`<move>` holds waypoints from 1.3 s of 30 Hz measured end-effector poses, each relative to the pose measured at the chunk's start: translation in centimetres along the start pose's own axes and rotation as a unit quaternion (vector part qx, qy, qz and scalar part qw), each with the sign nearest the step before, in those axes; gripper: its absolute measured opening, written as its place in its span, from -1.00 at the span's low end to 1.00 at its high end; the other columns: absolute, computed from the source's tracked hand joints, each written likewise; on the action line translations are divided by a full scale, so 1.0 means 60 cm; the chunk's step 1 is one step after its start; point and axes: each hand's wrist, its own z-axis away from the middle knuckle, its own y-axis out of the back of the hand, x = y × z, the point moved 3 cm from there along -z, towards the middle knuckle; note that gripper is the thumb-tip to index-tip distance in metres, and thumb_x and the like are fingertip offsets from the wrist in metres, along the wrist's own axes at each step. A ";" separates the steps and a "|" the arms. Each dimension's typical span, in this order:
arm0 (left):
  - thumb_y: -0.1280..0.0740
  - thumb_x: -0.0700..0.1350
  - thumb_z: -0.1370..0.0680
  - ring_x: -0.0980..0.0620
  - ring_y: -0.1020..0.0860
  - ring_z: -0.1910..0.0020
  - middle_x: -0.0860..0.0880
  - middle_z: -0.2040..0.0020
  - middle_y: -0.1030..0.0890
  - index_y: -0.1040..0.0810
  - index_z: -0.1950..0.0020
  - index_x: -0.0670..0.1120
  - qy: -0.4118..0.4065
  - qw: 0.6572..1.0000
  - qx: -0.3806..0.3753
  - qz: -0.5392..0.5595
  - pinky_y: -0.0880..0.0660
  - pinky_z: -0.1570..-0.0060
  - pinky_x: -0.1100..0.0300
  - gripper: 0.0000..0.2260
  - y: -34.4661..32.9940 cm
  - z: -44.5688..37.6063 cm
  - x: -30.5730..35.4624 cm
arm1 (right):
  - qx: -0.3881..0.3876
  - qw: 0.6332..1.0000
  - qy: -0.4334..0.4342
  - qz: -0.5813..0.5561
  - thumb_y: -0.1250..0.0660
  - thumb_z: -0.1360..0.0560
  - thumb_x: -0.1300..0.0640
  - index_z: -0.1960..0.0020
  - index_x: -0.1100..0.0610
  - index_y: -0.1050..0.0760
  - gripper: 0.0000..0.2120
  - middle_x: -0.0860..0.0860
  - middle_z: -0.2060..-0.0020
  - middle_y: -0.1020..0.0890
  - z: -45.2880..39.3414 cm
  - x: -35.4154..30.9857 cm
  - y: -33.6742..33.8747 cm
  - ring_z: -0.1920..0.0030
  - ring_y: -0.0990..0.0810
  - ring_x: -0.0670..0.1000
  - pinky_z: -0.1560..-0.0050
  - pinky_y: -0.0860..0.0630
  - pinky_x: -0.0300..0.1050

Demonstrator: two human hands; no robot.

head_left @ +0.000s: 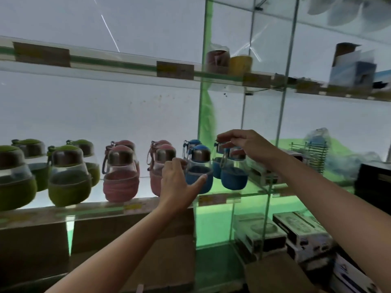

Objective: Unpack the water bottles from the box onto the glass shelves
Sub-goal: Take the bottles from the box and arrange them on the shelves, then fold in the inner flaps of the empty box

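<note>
Squat water bottles with metal collars stand in pairs on the glass shelf: green ones at the left, pink ones in the middle, blue ones at the right. My right hand grips the top of a blue bottle, which hangs tilted just above the shelf at the row's right end. My left hand is spread against the side of another blue bottle, thumb across its sleeve. The box is not clearly in view.
An upper glass shelf carries price labels, jars and a blue carton. A vertical glass divider stands right of the bottles. Beyond it sit a wire rack and plastic bags. Boxed goods fill the lower right shelf.
</note>
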 end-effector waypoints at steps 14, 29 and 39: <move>-0.45 0.04 -0.42 -0.07 -0.41 -0.13 -0.03 -0.07 -0.35 -0.37 -0.17 -0.14 -0.026 0.994 -0.070 0.086 -0.42 -0.18 0.00 -0.54 -0.136 0.090 0.077 | 0.047 0.997 -0.066 0.017 -0.07 -0.61 0.29 -0.21 0.14 -0.51 -0.69 -0.02 -0.10 -0.60 0.164 0.089 0.053 -0.09 -0.56 -0.06 -0.03 -0.46 -0.21; -0.44 0.05 -0.42 -0.01 -0.45 -0.09 0.00 -0.05 -0.41 -0.32 -0.08 0.01 -0.070 0.931 -0.317 0.165 -0.45 -0.17 -0.02 -0.62 -0.405 0.370 0.169 | 0.198 0.936 -0.283 0.065 -0.10 -0.62 0.23 -0.19 0.00 -0.48 -0.73 -0.06 -0.14 -0.56 0.606 0.317 0.130 -0.17 -0.52 -0.15 -0.06 -0.49 -0.35; -0.41 0.11 -0.44 0.06 -0.42 -0.20 0.00 -0.20 -0.40 -0.34 -0.27 -0.06 -0.169 0.850 -0.461 0.192 -0.43 -0.22 0.10 -0.49 -0.503 0.529 0.276 | 0.310 0.858 -0.402 0.077 -0.14 -0.61 0.18 -0.19 -0.05 -0.47 -0.76 -0.12 -0.12 -0.57 0.849 0.341 0.155 -0.20 -0.52 -0.15 -0.22 -0.46 -0.20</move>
